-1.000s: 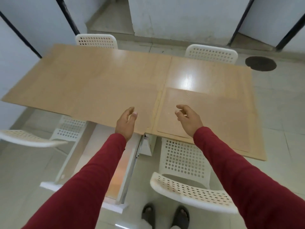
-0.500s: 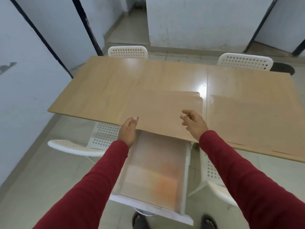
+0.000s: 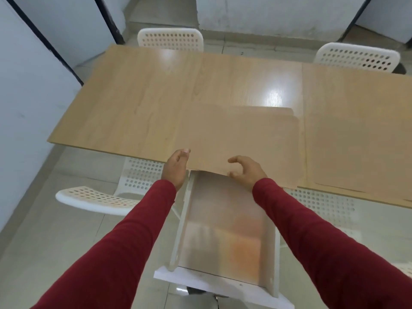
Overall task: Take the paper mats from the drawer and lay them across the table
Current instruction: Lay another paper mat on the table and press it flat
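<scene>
A tan paper mat (image 3: 240, 137) lies flat on the wooden table (image 3: 138, 103), its near edge overhanging the table's front. A second tan mat (image 3: 356, 141) lies to its right on the adjoining tabletop. Below the front edge a white drawer (image 3: 200, 281) stands pulled out, its inside blurred with an orange patch. My left hand (image 3: 176, 168) is at the middle mat's near left corner, fingers straight and together. My right hand (image 3: 245, 172) hovers at the mat's near edge with its fingers curled and apart. Neither hand grips anything that I can see.
White perforated chairs stand around the table: two at the far side (image 3: 170, 39) (image 3: 356, 56), one at the near left (image 3: 95, 199), and one at the near right (image 3: 323, 206). A white wall (image 3: 29, 90) runs close along the left.
My view has swung left, so the open drawer now sits under my arms. Both hands moved from the right mat's corner to the middle mat's near edge.
</scene>
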